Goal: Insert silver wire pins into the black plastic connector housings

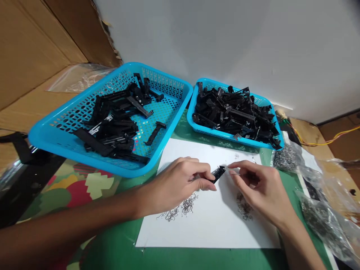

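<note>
My left hand point(191, 178) pinches a narrow black plastic part point(218, 174) between thumb and fingers, its far end sticking out toward the right. Just right of that end is my right hand point(254, 182), thumb and index finger brought close together; anything between them is too small to make out. Both hands are above a white sheet of paper point(213, 228). Small bent metal wire pieces point(188, 204) lie in a pile below my left hand. Another pile of metal pieces point(244, 207) sits partly hidden under my right hand.
A large blue basket point(180, 116) at the left holds black plastic parts point(112, 127). A smaller blue basket point(230, 135) behind my hands is heaped with similar ones. Clear bags of metal pieces point(288, 157) lie at the right. A yellow cable point(326, 143) runs behind them.
</note>
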`<state>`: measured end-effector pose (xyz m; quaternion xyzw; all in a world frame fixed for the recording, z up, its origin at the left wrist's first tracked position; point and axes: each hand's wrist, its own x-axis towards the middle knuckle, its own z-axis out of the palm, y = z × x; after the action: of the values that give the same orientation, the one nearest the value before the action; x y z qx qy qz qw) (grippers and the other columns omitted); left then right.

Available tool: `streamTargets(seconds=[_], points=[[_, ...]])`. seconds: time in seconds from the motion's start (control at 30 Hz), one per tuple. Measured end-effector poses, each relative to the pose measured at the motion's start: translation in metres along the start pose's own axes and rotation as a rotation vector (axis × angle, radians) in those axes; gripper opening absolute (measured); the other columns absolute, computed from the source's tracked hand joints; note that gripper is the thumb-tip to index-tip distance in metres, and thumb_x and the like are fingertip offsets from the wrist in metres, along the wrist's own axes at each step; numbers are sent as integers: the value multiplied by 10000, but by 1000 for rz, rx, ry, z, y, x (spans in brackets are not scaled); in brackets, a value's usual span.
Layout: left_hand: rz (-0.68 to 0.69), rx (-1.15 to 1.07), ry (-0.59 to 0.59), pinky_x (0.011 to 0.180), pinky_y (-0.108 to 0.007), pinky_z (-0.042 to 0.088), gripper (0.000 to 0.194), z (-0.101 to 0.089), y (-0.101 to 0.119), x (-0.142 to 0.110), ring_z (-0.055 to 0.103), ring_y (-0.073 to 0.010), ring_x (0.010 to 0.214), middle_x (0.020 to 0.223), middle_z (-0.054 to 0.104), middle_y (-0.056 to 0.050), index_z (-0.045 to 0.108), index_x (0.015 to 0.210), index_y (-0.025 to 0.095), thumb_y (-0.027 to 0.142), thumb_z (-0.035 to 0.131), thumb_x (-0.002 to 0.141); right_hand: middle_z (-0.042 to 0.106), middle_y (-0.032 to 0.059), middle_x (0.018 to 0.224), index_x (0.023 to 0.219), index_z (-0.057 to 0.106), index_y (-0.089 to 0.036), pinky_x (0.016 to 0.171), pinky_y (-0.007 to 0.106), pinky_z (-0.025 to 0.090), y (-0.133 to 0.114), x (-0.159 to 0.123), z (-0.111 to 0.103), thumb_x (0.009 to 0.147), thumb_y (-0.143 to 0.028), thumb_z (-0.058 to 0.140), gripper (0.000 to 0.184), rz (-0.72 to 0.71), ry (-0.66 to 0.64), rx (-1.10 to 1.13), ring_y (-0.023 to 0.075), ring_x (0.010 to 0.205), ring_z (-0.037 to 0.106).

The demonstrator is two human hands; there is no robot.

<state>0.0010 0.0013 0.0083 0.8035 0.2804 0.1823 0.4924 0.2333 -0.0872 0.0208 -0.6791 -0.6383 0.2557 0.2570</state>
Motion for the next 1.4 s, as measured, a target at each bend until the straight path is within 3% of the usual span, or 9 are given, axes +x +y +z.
streamTargets(seconds=[0.13,0.23,0.37,0.5,0.8,1.03,1.13,1.27,1.4], points=[[-11,-17,14,750,-239,395,64,0,-1,-1,608,-128,790,804,718,43,768,868,197,190,810,916,725,66,988,1148,780,-225,654,277,518,4,3,-9,1050,-271,558,247,-130,69,-10,180,819,665],[-27,-29,7,751,-238,398,45,0,-2,-1,607,-125,794,827,716,40,783,885,207,213,815,916,731,80,1161,1155,793,-252,832,330,579,5,4,-7,1041,-222,587,237,-237,189,-2,220,1044,702],[-42,-37,3,746,-237,400,36,0,-3,-2,610,-129,807,830,716,41,801,893,224,245,822,912,796,48,977,931,800,-232,779,344,632,1,3,7,961,-262,737,76,-94,388,184,211,858,765],[-24,-30,12,754,-233,396,31,1,-4,-2,611,-128,814,810,714,49,801,891,230,215,821,911,789,39,892,899,736,-212,701,326,654,-5,3,23,935,-318,775,118,52,419,376,213,792,786],[1,-22,-6,789,-235,402,115,1,-5,-2,628,-134,857,834,746,47,801,869,224,127,779,928,789,26,853,875,697,-210,660,248,636,-5,3,29,948,-294,751,123,-18,388,261,189,777,798],[-80,-147,-5,714,-245,403,137,0,-4,-2,617,-133,782,801,753,32,799,836,210,136,743,936,783,8,850,917,678,-214,688,237,620,-8,-1,35,972,-237,706,65,-99,397,172,165,747,783],[-129,-228,46,689,-263,382,43,-1,-5,-2,570,-137,761,857,726,19,797,922,212,245,772,930,741,18,899,1003,645,-222,718,266,579,-10,-1,31,1025,-167,594,78,-208,408,105,167,800,734],[-123,-390,84,702,-275,357,247,-3,-4,-5,495,-143,762,836,651,33,661,1169,233,393,709,987,630,30,842,1177,631,-201,667,309,448,-11,0,27,1031,-87,495,229,-508,324,-149,191,758,562],[-83,-509,13,775,-304,400,345,-7,2,-11,548,-163,815,859,643,22,494,1269,237,457,619,1035,563,16,753,1155,652,-159,643,319,356,-13,5,31,1010,-75,555,194,-689,337,-324,187,700,456]])
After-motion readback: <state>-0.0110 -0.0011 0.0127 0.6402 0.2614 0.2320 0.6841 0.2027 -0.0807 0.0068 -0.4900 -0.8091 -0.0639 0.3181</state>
